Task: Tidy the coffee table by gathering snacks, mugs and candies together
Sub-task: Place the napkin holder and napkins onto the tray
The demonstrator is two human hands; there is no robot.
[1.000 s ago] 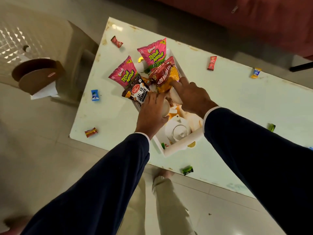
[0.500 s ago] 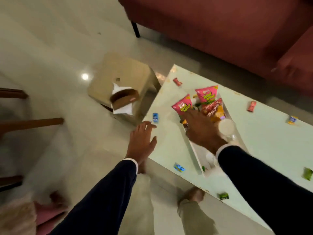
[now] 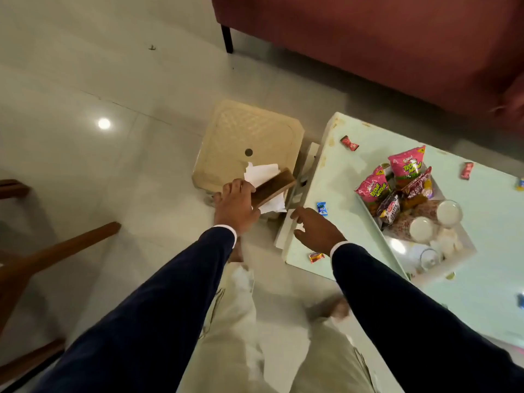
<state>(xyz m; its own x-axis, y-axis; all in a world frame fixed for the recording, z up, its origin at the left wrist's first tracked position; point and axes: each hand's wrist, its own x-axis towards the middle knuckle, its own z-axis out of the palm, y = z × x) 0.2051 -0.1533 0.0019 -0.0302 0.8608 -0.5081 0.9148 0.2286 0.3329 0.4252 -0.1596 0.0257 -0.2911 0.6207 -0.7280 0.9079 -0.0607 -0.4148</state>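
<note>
Candies (image 3: 322,208) near the tray (image 3: 368,211) look light, crinkly; pinch the wrapper ends. Left hand (image 3: 236,204) grips a tissue holder (image 3: 272,187); right hand (image 3: 316,229) spread.

Glossy pale tiled floor (image 3: 85,89) reflecting a ceiling light, a dark red sofa (image 3: 382,38), and a beige plastic stool (image 3: 243,131).

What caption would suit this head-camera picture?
Left hand reaches the brown tissue holder on the stool; snacks and mugs sit gathered in the tray.
</note>
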